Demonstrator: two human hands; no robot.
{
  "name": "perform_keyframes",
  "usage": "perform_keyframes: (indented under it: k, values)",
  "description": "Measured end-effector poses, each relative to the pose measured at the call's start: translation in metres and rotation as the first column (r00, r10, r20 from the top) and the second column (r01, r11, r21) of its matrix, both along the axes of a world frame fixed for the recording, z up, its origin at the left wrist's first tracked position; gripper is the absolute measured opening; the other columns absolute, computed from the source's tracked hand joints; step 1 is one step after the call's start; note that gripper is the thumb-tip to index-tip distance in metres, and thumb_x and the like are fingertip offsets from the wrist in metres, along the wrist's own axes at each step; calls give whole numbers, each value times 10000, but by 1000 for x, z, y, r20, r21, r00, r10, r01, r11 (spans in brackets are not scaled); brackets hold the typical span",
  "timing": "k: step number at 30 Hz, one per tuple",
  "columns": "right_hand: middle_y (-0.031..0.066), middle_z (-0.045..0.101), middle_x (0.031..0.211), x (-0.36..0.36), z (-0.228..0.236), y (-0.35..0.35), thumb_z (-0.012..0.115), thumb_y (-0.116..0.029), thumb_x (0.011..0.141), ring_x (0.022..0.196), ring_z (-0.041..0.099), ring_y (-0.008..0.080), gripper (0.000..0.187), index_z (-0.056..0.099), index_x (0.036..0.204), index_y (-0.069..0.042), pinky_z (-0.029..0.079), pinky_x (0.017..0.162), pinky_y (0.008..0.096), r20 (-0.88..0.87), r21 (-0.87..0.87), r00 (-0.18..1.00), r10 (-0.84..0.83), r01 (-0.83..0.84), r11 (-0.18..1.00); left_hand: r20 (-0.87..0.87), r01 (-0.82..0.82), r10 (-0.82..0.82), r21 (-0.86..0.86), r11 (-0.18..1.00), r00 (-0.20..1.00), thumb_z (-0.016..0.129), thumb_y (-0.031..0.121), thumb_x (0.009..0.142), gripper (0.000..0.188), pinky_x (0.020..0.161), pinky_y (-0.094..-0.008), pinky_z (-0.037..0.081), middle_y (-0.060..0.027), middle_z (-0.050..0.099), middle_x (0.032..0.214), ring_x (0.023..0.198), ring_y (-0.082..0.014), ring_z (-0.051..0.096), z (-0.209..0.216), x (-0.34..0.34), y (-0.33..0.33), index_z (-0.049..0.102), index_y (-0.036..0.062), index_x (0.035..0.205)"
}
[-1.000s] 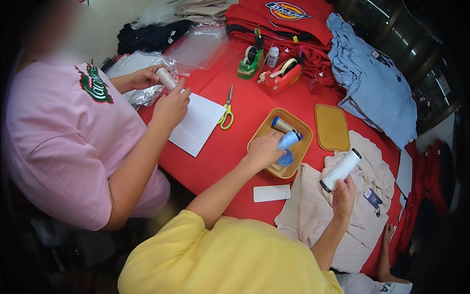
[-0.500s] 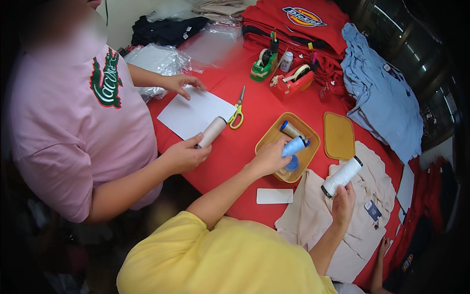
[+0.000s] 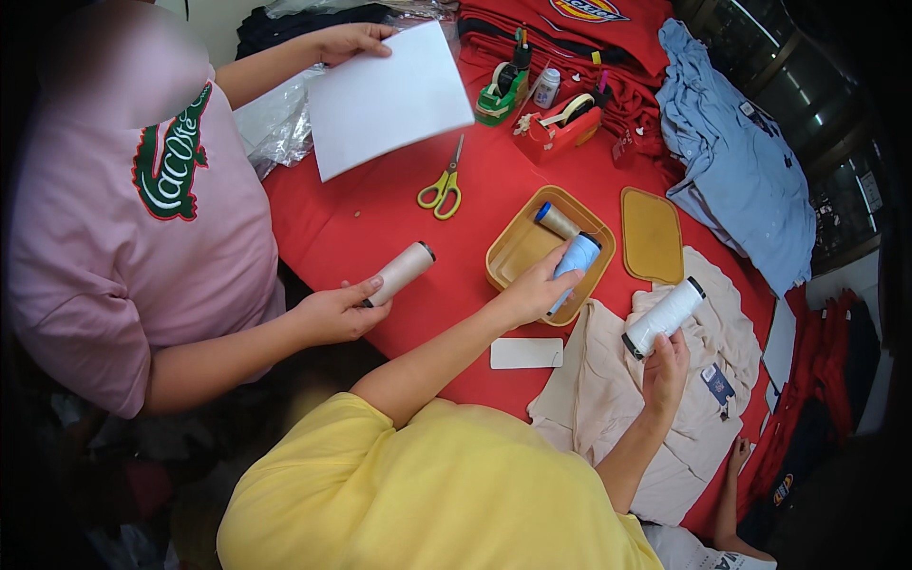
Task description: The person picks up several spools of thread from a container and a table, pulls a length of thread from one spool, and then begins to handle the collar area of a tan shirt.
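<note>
My left hand (image 3: pixel 534 291) is closed around a light-blue thread spool (image 3: pixel 578 258) with dark ends, held tilted over the mustard plastic box (image 3: pixel 514 249). Inside that box lies a beige thread spool (image 3: pixel 555 221) with a blue end. My hand and the blue spool hide part of the box. To the right, my right hand (image 3: pixel 667 369) grips a white thread spool (image 3: pixel 664 319) with black ends, raised above a beige garment (image 3: pixel 655 465). Between the box and this spool's far side lies the box's flat mustard lid (image 3: pixel 652 235).
At left, a co-worker in pink holds a pale spool (image 3: pixel 404 273) and a white sheet (image 3: pixel 391 103). Yellow-handled scissors (image 3: pixel 443 190), a white card (image 3: pixel 525 352), green (image 3: pixel 502 93) and red (image 3: pixel 559 135) tape dispensers and a light-blue garment (image 3: pixel 736 157) lie on the red-covered table.
The light-blue spool in my left hand has turned to a steeper tilt. My right hand still holds the white spool. The co-worker has lifted the white sheet off the table.
</note>
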State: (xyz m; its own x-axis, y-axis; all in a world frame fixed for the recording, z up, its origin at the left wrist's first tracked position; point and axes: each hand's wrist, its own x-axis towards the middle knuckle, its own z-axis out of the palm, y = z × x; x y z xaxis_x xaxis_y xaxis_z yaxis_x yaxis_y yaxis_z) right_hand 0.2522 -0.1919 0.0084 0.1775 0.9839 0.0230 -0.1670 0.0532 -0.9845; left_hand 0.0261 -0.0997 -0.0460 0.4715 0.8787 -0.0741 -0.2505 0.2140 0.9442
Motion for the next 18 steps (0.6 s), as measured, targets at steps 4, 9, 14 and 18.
perform_keyframes:
  k: [4, 9, 14, 18]
  values:
    - [86, 581, 1078, -2, -2, 5, 623, -161, 840, 853, 551, 93, 473, 468, 1218, 77, 415, 707, 207, 11, 12, 1000, 16, -16, 1000, 97, -237, 228, 104, 966, 969, 517, 241, 932, 579, 764, -293, 479, -103, 526, 1073, 872, -129, 568, -12, 1, -2, 264, 34, 1411]
    - [120, 563, 1154, -1, 1, 5, 606, -147, 845, 1030, 566, 161, 535, 406, 1278, 94, 436, 890, 277, 20, 24, 999, 48, -48, 999, 482, -503, 562, -259, 824, 672, 461, 211, 963, 432, 856, -310, 451, -76, 485, 1140, 960, -140, 536, -1, -24, -57, 305, 57, 1336]
    - [126, 538, 1207, 4, -6, 13, 611, -143, 836, 1104, 542, 182, 578, 378, 1305, 102, 415, 950, 301, 34, 1, 996, 78, -79, 997, 484, -503, 621, -364, 784, 617, 439, 202, 968, 331, 838, -332, 467, -83, 499, 1098, 920, -152, 544, -20, -44, -57, 356, 69, 1259]
    - [119, 542, 1217, 1, -7, 13, 642, -171, 818, 1062, 557, 161, 611, 391, 1308, 95, 437, 891, 269, 26, 15, 997, 70, -70, 997, 425, -392, 483, -288, 874, 766, 473, 168, 952, 423, 838, -324, 474, -95, 495, 1120, 922, -159, 549, -11, -26, -62, 311, 44, 1323]
